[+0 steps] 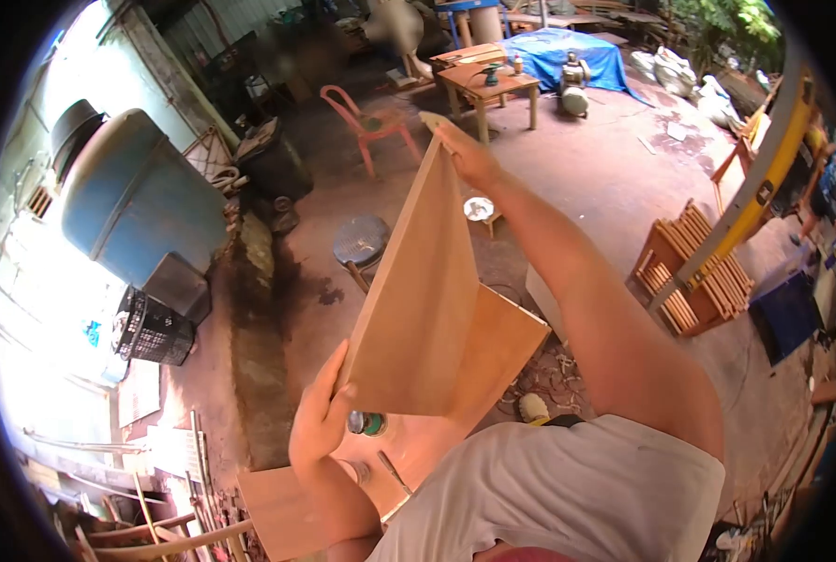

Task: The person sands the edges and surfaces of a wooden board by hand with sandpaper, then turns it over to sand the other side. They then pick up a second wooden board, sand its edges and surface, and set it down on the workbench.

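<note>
A flat wooden panel (413, 309) stands tilted on its edge before me, over a wooden work surface (498, 351). My left hand (322, 407) grips its near left corner, the thumb lying along the edge. At the far upper corner, my right hand (470, 159) is closed around the panel with that arm stretched out. Something pale shows at the right fingertips; I cannot make out whether it is a separate thing. Beneath the panel's lower edge sits a green and dark power tool (367, 423), partly hidden. A thin tool with a dark handle (395, 473) lies near it.
A round dark stool (362, 240) and a red plastic chair (371, 126) stand beyond the panel. Farther back are a small wooden table (488, 84) and a blue tarp (563, 61). Slatted wooden pieces (694, 272) stand at right, a large blue tank (141, 201) at left.
</note>
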`<action>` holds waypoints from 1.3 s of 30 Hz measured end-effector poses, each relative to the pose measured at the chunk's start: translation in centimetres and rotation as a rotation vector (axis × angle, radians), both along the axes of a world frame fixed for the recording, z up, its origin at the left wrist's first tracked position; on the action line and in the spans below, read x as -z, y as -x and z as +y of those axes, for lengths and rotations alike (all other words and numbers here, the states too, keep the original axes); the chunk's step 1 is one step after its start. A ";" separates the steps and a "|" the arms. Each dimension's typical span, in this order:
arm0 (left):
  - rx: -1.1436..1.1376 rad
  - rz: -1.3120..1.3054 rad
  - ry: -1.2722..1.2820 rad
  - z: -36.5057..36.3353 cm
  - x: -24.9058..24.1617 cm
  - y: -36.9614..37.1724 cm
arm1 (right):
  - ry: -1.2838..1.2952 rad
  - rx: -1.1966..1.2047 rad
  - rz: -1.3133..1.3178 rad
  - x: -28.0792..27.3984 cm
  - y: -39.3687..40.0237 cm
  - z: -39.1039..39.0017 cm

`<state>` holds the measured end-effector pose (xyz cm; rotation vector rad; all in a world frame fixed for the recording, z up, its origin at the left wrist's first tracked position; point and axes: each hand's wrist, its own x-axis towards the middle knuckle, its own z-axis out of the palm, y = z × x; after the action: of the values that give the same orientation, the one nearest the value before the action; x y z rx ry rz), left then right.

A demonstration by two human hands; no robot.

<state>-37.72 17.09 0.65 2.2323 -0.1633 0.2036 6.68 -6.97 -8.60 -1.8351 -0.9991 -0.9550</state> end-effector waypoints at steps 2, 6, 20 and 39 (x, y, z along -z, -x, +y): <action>-0.050 0.062 -0.026 -1.2 -0.5 0.2 | 0.280 0.247 0.427 -1.0 -3.5 -1.7; -0.329 -0.002 -0.275 -5.2 -1.7 -1.6 | -0.037 0.143 0.298 -1.2 -8.0 -2.6; -0.641 0.134 -0.778 -8.2 -0.6 -6.9 | 0.279 -0.424 0.529 -6.0 -5.4 -4.2; -0.736 -0.146 -0.356 -6.9 0.6 -5.8 | 0.572 -0.706 -0.041 -6.8 10.4 3.9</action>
<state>-31.91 10.15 0.03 2.5401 0.6001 0.7835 -3.74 -3.09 -1.83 -1.6688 -1.9164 -0.2818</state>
